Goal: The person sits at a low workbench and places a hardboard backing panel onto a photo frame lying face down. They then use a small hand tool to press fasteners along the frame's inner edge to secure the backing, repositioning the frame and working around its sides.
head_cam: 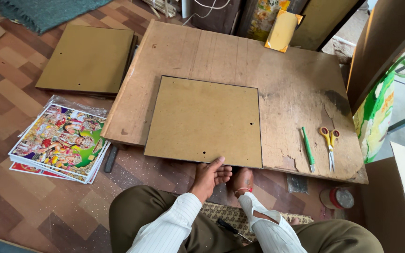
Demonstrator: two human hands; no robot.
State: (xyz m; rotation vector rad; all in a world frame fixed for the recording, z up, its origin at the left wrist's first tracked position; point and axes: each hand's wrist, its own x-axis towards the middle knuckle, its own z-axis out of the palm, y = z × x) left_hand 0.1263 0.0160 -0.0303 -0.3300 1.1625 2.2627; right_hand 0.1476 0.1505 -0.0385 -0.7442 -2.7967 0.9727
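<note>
A brown hardboard panel [202,119] with a dark rim lies flat on a low worn wooden board [296,89]. Its near edge overhangs the board's front. My left hand [209,177] grips that near edge, thumb on top and fingers curled beneath. My right hand [243,180] is just to the right of it, below the panel's edge, fingers curled; whether it touches the panel is unclear. I sit with my knees below the board.
Yellow-handled scissors [329,143] and a green pen-like tool [308,147] lie on the board's right. A stack of brown panels [87,58] and a pile of colourful prints [62,140] lie on the floor at left. A tape roll [338,197] sits at right.
</note>
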